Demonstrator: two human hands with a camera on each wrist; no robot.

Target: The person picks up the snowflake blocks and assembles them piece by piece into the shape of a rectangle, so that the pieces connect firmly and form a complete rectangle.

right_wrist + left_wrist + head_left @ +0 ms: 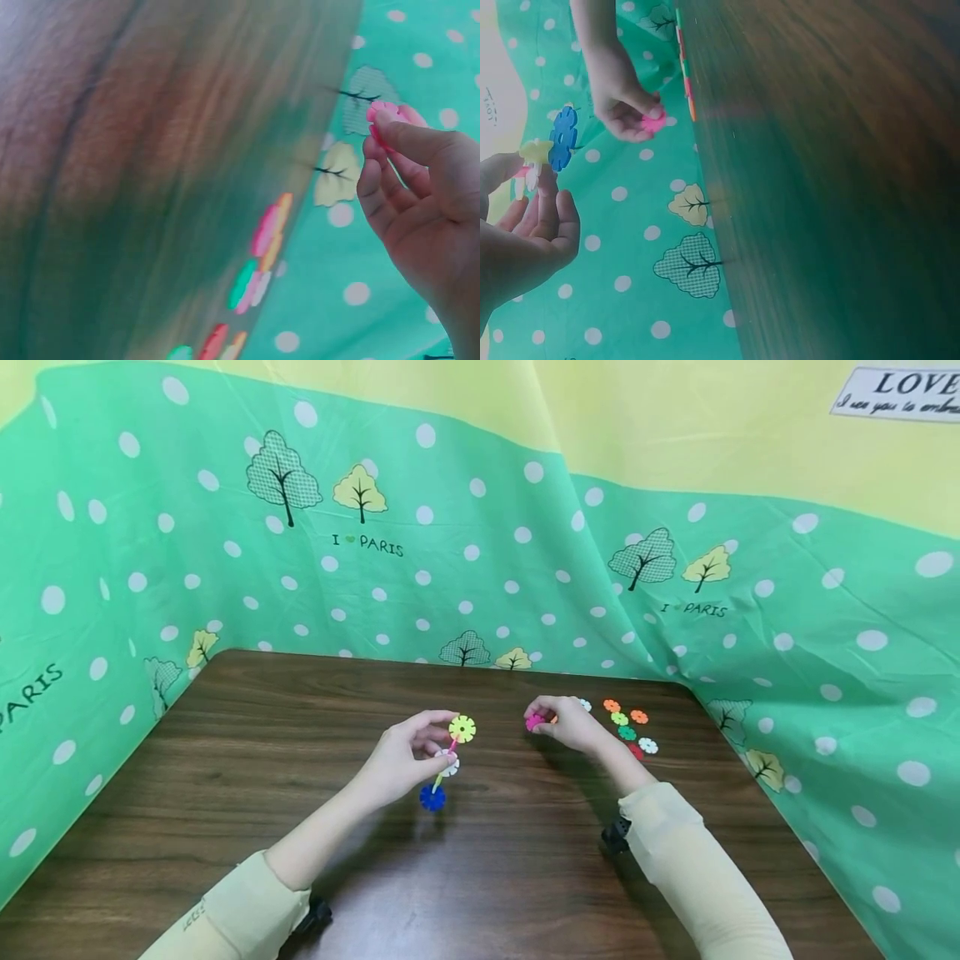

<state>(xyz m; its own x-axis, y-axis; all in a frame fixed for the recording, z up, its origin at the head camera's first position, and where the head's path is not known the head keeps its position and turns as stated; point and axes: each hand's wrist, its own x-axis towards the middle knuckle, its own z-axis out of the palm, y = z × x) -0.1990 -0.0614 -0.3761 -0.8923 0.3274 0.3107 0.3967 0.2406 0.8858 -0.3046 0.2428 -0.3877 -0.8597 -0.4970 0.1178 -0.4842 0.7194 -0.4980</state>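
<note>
My left hand (397,760) pinches a chain of joined flower-shaped plastic discs above the table. At the chain's top is a yellow disc (462,728), with a pink one seen edge-on below it. A white disc (450,763) lies by the thumb, and a blue disc (432,797) hangs at the bottom. To the right, my right hand (572,723) holds a pink disc (534,722) between thumb and fingers. The right wrist view shows this pink disc (386,112) at the fingertips, raised off the table and apart from the chain.
Several loose discs lie on the brown wooden table (300,710) beyond and beside the right forearm, among them a green disc (627,732), an orange disc (639,717) and a white disc (648,746). A green and yellow printed curtain (465,543) surrounds the table's back and sides.
</note>
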